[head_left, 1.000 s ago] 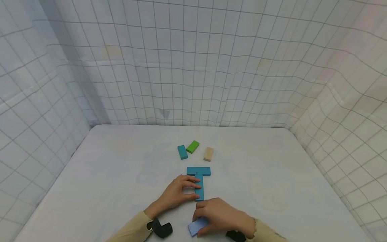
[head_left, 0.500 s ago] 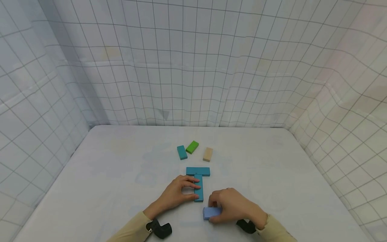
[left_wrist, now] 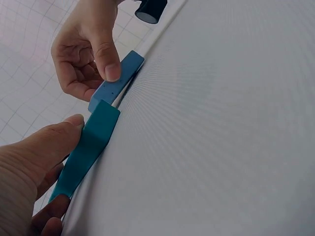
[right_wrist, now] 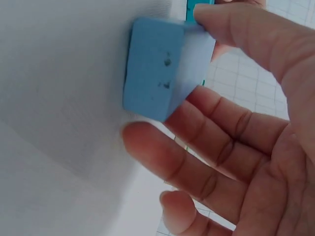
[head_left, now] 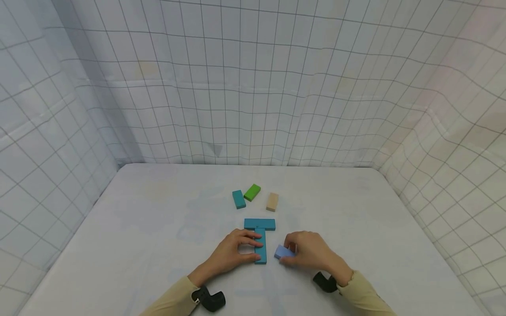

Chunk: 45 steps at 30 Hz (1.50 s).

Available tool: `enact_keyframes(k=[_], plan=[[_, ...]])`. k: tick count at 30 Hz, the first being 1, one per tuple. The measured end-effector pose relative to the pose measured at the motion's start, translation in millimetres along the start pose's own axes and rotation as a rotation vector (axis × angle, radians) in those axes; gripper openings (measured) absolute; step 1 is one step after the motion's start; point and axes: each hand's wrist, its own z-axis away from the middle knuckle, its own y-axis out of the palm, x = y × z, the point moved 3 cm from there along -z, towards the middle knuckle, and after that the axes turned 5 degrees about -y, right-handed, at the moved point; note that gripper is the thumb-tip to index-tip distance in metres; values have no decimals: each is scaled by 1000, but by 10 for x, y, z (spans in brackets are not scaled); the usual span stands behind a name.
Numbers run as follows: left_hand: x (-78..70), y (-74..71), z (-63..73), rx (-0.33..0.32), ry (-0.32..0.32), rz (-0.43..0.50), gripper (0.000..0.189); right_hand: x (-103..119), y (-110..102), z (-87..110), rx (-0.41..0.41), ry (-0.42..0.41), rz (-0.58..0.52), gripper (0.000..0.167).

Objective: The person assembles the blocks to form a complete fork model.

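Two long blue-teal blocks lie on the table as a T: a crossbar block (head_left: 259,224) and a stem block (head_left: 260,251) running toward me from its middle. My left hand (head_left: 231,252) holds the stem block from its left side, thumb near its close end and fingers farther along. In the left wrist view the thumb and fingertips meet the teal stem block (left_wrist: 88,147). My right hand (head_left: 310,252) pinches a light blue rectangular block (head_left: 283,252) just right of the stem, with a gap between in the head view. The light blue block (right_wrist: 152,69) fills the right wrist view's top.
Beyond the T lie three small blocks: a teal one (head_left: 239,199), a green one (head_left: 252,192) and a beige one (head_left: 272,202). The white table (head_left: 158,202) ends at a hanging gridded cloth (head_left: 253,87). Black wrist cameras (head_left: 211,301) sit on both wrists.
The right hand has carried the light blue block from the near table area away from me and rightward, turning it, to beside the stem block. The left hand has stayed in place.
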Motion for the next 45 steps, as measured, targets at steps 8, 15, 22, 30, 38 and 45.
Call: enact_keyframes(k=[8, 15, 22, 30, 38, 45], plan=[[-15, -6, -4, 6, -6, 10, 31, -16, 2, -21, -10, 26, 35, 34], [-50, -19, -1, 8, 6, 2, 32, -44, -22, -2, 66, -34, -46, 53], [-55, -20, -3, 10, 7, -8, 32, -87, -88, 65, 247, -66, -192, 65], [-50, -18, -5, 16, 1, 10, 32, -71, -96, 104, 262, -56, -201, 57], [-53, -16, 5, 11, -1, 15, 31, 58, -22, 142, 208, -100, -293, 56], [-59, -18, 9, 6, 9, 13, 32, 209, 44, 171, 175, -169, -268, 58]])
